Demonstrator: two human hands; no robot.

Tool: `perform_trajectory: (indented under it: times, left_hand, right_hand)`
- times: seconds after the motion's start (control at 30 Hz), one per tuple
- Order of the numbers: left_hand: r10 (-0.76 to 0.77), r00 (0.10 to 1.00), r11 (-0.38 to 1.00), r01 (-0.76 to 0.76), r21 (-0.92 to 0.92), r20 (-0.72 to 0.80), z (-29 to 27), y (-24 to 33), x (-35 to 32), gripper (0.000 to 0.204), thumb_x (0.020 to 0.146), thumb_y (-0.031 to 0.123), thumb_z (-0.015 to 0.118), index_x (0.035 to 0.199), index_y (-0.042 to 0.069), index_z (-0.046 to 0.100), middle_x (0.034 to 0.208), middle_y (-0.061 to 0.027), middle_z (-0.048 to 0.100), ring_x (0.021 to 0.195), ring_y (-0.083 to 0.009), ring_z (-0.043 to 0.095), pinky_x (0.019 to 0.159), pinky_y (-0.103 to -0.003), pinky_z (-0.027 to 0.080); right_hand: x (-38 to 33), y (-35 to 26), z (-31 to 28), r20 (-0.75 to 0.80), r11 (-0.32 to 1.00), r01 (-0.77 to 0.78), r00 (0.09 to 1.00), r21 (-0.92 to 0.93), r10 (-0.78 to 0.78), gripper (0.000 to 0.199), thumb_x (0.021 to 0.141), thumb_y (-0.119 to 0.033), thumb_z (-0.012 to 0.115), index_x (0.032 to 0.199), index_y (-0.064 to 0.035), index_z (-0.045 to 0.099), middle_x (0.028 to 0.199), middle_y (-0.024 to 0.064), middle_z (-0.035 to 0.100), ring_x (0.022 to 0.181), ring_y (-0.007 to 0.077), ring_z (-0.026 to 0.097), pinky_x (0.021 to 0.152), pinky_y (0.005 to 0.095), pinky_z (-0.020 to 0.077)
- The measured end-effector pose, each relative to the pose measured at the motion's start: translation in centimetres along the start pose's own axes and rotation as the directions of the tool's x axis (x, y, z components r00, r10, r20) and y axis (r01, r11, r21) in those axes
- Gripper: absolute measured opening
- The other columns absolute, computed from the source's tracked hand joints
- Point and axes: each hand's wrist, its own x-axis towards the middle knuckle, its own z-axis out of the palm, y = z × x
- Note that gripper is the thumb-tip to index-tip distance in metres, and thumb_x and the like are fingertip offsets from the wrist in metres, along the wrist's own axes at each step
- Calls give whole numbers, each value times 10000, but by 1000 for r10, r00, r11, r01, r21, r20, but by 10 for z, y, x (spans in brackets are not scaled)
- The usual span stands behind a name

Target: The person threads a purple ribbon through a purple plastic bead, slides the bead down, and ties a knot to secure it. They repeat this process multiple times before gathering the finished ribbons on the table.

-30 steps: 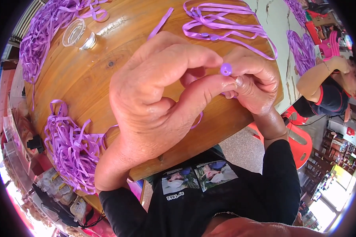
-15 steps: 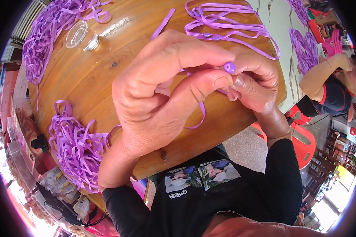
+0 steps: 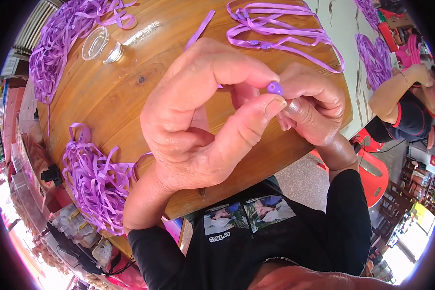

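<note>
your 2 hands are up close together over the round wooden surface (image 3: 145, 96). your left hand (image 3: 198, 130) is curled, with its thumb and first finger pinching a small purple bead (image 3: 275, 88). your right hand (image 3: 314, 108) is curled too and pressed against the left one, with its fingertips just beside the bead. a thin purple ribbon (image 3: 200, 30) comes out from behind your left hand, but i cannot tell which hand grips it, because your fingers hide that part.

the bead sits right at the tips of your fingers, above the near edge of the surface. that is the tricky bit. it is tiny and round, so if you loosen your pinch even a little, it could pop out. it might bounce off the surface and roll to the floor, where it would be hard to find.

the ribbon looks soft and floppy. if its end bends or frays, it may miss the bead, or slip away from it.

behind the bead lies a bunch of looped ribbons (image 3: 280, 34). to the left of the bead, near the edge, sits a messy pile of ribbons (image 3: 94, 179), and another pile (image 3: 65, 43) sits far behind it beside a clear plastic cup (image 3: 99, 44). if your sleeve drags through a pile, ribbons could slide off. the cup looks light, so a bump could tip it.
</note>
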Motion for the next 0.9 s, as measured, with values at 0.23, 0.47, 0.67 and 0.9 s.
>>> perform_trajectory:
  times: [0.23, 0.47, 0.67, 0.9]
  left_hand:
    - [-29, 1000, 999, 28, 46, 11, -3, 3, 0, 180, 796, -24, 664, 971, -42, 628, 885, -68, 572, 794, -117, 488, 737, -226, 387]
    - [-154, 987, 977, 143, -160, -54, 4, -4, -2, 150, 834, 18, 637, 970, -44, 619, 867, -82, 576, 737, -133, 515, 682, -280, 453]
    - [-331, 938, 777, 333, -535, 102, -2, -27, -2, 246, 923, 186, 548, 1052, -21, 576, 832, -54, 503, 672, -133, 456, 661, -308, 451]
    - [-468, 871, 437, 373, -819, 147, 4, -34, -5, 260, 929, 159, 582, 1107, -31, 589, 790, -54, 596, 664, -137, 503, 735, -376, 481]
  right_hand:
    - [-1, 2, 4, -25, 936, 138, 988, -324, -155, 224, 849, 110, 598, 1048, 14, 636, 895, 91, 614, 712, 82, 562, 579, 192, 434]
    - [-3, -5, 7, -122, 990, 22, 992, -138, -39, 212, 855, 77, 622, 1049, -7, 640, 886, 66, 633, 735, 80, 603, 556, 174, 440]
    - [0, -16, 7, -79, 977, -212, 974, -3, 211, 162, 896, 50, 559, 1050, 14, 593, 846, 130, 585, 576, 132, 594, 429, 199, 448]
    - [-1, -10, 2, -84, 985, -172, 981, 33, 174, 164, 925, 14, 538, 1078, 44, 589, 849, 122, 595, 579, 114, 605, 418, 182, 447]
